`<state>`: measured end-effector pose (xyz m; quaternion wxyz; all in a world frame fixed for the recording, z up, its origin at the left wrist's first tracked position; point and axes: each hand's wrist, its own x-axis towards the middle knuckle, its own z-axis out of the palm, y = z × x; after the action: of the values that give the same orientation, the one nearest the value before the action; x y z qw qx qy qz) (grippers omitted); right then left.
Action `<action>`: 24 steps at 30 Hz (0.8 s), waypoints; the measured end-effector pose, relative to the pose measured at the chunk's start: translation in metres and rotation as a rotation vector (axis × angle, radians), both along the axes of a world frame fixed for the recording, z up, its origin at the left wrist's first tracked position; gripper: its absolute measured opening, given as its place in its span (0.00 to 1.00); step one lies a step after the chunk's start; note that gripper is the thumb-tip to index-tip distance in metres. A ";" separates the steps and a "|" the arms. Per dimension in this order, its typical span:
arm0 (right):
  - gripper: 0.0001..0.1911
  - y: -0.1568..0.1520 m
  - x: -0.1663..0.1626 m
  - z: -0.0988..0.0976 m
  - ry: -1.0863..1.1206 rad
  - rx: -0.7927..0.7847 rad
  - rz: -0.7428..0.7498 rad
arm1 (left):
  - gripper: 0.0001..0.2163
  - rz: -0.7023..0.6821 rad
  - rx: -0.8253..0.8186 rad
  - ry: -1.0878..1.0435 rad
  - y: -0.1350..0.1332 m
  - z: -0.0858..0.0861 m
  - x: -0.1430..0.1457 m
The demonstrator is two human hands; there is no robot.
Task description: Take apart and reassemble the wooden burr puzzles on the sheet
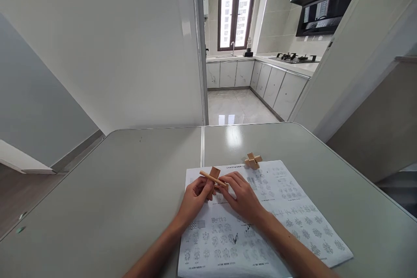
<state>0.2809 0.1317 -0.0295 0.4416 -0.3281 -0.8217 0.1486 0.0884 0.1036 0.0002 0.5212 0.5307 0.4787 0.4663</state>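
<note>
My left hand [194, 200] and my right hand [241, 196] meet over a printed sheet [283, 208] on a grey table [107, 200]. Between their fingertips they hold a small wooden puzzle [213, 177] made of crossed bars, lifted a little above the paper. The fingers of both hands are closed on it. A second wooden puzzle [253, 160], an assembled cross of short bars, rests on the far edge of the sheet, just beyond my right hand.
The table has a seam [202, 145] down its middle and rounded far corners. Beyond it a doorway opens to a kitchen with white cabinets [260, 79], a window [235, 8] and a range hood [322, 6]. A white wall [114, 43] stands at the left.
</note>
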 end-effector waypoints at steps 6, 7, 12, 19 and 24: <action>0.10 0.001 0.002 -0.002 -0.097 0.061 -0.064 | 0.16 -0.028 0.021 0.040 -0.001 -0.004 0.002; 0.10 0.001 0.002 -0.003 -0.102 0.065 -0.075 | 0.16 -0.031 0.021 0.039 -0.001 -0.004 0.002; 0.09 0.000 0.000 -0.001 -0.105 0.083 -0.126 | 0.17 -0.037 0.014 0.051 0.000 -0.001 0.003; 0.11 -0.001 -0.001 0.000 -0.103 0.080 -0.189 | 0.17 -0.045 0.022 0.077 -0.001 0.003 0.004; 0.10 0.000 0.001 0.000 -0.085 0.053 -0.223 | 0.16 -0.056 0.034 0.099 -0.001 0.002 0.004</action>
<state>0.2814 0.1320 -0.0293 0.4285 -0.4117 -0.8018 0.0628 0.0921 0.1025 0.0021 0.5008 0.5750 0.4809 0.4329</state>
